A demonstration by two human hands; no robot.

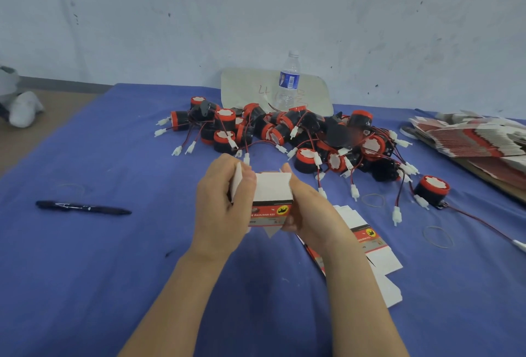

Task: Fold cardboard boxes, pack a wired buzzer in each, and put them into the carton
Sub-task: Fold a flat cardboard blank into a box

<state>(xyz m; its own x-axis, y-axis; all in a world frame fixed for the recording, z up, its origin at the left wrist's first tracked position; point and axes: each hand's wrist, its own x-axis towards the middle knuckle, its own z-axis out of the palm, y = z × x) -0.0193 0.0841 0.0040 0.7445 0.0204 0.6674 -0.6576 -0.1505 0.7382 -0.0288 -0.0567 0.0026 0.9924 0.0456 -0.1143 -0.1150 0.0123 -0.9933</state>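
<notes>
Blue-clothed counter (85,271): both hands, left (222,208) and right (310,208), grip a half-folded box (271,190); light, thin card, probably best held by its side walls.

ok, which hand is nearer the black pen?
Left. The pen lies to the left of the left hand; the right hand is farther, across the box.

A pale, bluish-white wall (256,0), scuffed and flecked with dark marks, rises behind a counter (85,285) draped in blue cloth that fills most of the view. At the left edge, a strip of brown floor (59,111) meets the wall along a grey skirting band (65,83). Soft, even light falls across the scene, casting only faint shadows.
</notes>
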